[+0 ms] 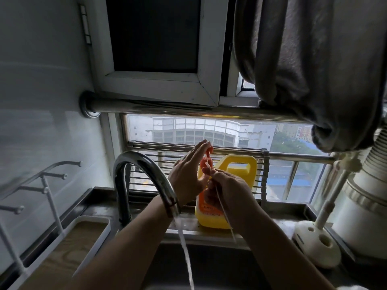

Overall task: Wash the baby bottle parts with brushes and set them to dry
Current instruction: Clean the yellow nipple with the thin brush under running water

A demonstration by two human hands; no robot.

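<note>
Barely started, soaping up
Left hand [188, 174] pressed the pump [204, 164] flat-fingered, right hand [228, 189] pinched a brush [225, 210]; washing and drying looked undone.

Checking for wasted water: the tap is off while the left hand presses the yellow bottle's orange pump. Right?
No: in the head view water runs from the tap while the left hand presses the orange pump of the yellow bottle.
</note>
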